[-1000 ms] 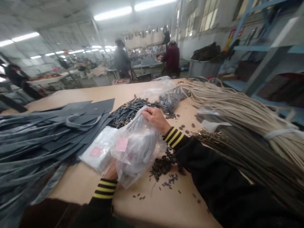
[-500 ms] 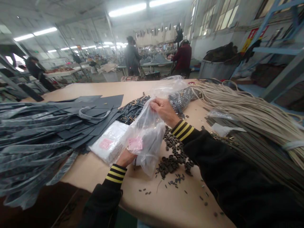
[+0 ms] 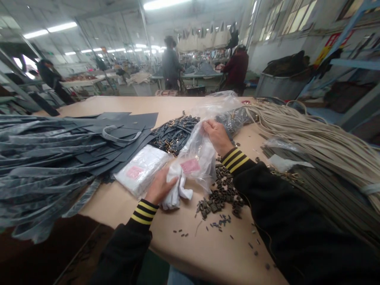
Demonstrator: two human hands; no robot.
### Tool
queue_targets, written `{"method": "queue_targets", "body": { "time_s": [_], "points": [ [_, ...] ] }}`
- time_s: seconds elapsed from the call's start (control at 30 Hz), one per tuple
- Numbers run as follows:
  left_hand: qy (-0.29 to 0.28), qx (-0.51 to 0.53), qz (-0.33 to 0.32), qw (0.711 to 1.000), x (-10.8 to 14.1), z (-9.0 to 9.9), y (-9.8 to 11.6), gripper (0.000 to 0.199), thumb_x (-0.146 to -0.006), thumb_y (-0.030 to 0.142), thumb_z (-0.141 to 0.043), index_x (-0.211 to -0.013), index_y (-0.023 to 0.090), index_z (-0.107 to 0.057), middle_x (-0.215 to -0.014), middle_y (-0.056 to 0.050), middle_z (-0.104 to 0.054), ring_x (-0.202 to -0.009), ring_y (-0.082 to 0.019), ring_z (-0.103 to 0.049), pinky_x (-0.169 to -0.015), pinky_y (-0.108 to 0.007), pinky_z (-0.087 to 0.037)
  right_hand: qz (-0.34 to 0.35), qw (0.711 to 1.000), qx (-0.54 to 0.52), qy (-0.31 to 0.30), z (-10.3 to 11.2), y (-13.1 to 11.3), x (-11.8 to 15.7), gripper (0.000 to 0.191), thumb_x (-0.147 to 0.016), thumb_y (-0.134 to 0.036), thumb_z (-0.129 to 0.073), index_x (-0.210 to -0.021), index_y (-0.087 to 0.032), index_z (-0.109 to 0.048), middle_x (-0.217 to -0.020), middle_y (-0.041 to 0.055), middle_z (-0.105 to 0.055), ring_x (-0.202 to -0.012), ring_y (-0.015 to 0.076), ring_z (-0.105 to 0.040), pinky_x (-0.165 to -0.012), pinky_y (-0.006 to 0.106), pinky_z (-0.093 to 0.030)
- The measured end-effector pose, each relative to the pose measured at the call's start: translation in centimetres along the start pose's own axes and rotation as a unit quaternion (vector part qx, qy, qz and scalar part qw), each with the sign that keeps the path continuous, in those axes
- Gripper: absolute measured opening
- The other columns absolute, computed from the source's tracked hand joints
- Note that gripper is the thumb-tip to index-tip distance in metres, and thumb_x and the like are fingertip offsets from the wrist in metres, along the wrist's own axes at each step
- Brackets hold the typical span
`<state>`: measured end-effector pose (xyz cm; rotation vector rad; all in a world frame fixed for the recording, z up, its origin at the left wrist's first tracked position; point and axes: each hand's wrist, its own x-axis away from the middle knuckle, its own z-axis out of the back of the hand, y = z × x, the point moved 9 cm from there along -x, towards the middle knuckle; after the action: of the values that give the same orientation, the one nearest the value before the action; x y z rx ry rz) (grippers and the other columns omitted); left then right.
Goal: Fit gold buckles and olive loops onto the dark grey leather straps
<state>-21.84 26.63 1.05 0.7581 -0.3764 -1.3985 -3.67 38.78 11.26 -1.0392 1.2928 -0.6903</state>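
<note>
My left hand (image 3: 162, 185) is wrapped round a folded bundle of white gloves (image 3: 175, 194), held just above the table. My right hand (image 3: 216, 136) pinches the upper part of a clear plastic bag (image 3: 204, 152) with a pink label (image 3: 190, 166). The bag hangs limp, its lower part beside the gloves. Left of my left hand lies a flat white package (image 3: 142, 168) in clear wrap, also pink-labelled. Small dark metal buckles (image 3: 225, 184) are heaped to the right, below my right hand.
Dark strips and panels (image 3: 118, 138) cover the table's left side. Behind the bag sits a pile of dark straps with gold clasps (image 3: 175, 132). Beige cords (image 3: 308, 126) and dark straps (image 3: 311, 186) lie at right. Several people stand beyond the brown tabletop (image 3: 196, 245).
The white gloves have come out of the bag into my left hand. The bag now hangs flatter, and my right hand has shifted right with it.
</note>
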Motion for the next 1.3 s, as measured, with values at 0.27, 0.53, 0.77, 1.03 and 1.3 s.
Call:
{"method": "queue_targets", "body": {
  "time_s": [0.27,0.53,0.77,1.03,1.3],
  "points": [
    [0.020,0.070,-0.104,0.992,-2.0,0.5,5.5,0.021,-0.076,0.032,-0.046,-0.081,0.014,-0.058,-0.088,-0.006,-0.061,-0.087,-0.018,-0.055,-0.083,-0.031,-0.041,0.018,1.000,0.020,0.013,1.2,-0.1,-0.2,0.020,-0.076,-0.026,-0.046,-0.058,-0.017,-0.047,-0.054,-0.0054,-0.044,-0.050,0.0063,-0.042,-0.050,0.019,-0.035],
    [0.042,0.305,0.038,0.951,-1.1,1.4,3.1,0.022,-0.070,0.036,-0.055,-0.066,0.015,-0.051,-0.061,0.004,-0.049,-0.057,-0.010,-0.049,-0.053,-0.021,-0.046,0.015,0.990,0.134,0.051,2.8,-0.3,0.9,0.015,-0.069,-0.022,-0.055,-0.082,-0.014,-0.056,-0.076,0.0026,-0.057,-0.072,0.0138,-0.053,-0.074,0.031,-0.041],
    [0.064,0.383,0.082,0.918,-0.5,0.4,1.5,0.025,-0.066,0.038,-0.056,-0.064,0.014,-0.049,-0.061,0.003,-0.052,-0.050,-0.008,-0.049,-0.046,-0.021,-0.045,-0.219,0.947,0.061,-0.226,-4.3,3.7,13.0,0.018,-0.071,-0.025,-0.053,-0.059,-0.014,-0.059,-0.056,0.0020,-0.059,-0.052,0.0118,-0.055,-0.051,0.024,-0.046],
    [0.069,0.425,0.113,0.895,1.5,-2.2,3.4,0.022,-0.078,0.036,-0.041,-0.077,0.015,-0.048,-0.073,-0.003,-0.061,-0.046,-0.008,-0.053,-0.045,-0.022,-0.047,-0.418,0.857,-0.301,0.025,-5.9,8.1,19.2,0.023,-0.060,-0.025,-0.069,-0.080,-0.020,-0.058,-0.078,0.0004,-0.064,-0.049,0.0065,-0.055,-0.040,0.014,-0.044],
    [0.053,0.425,0.071,0.901,3.9,-2.2,6.4,0.023,-0.079,0.038,-0.044,-0.081,0.016,-0.051,-0.063,-0.001,-0.057,-0.050,-0.010,-0.055,-0.049,-0.021,-0.046,-0.420,0.777,-0.435,0.175,-5.0,8.5,19.6,0.022,-0.056,-0.016,-0.071,-0.073,-0.020,-0.058,-0.064,-0.0053,-0.059,-0.044,0.0050,-0.052,-0.033,0.012,-0.042]
  ]
}}
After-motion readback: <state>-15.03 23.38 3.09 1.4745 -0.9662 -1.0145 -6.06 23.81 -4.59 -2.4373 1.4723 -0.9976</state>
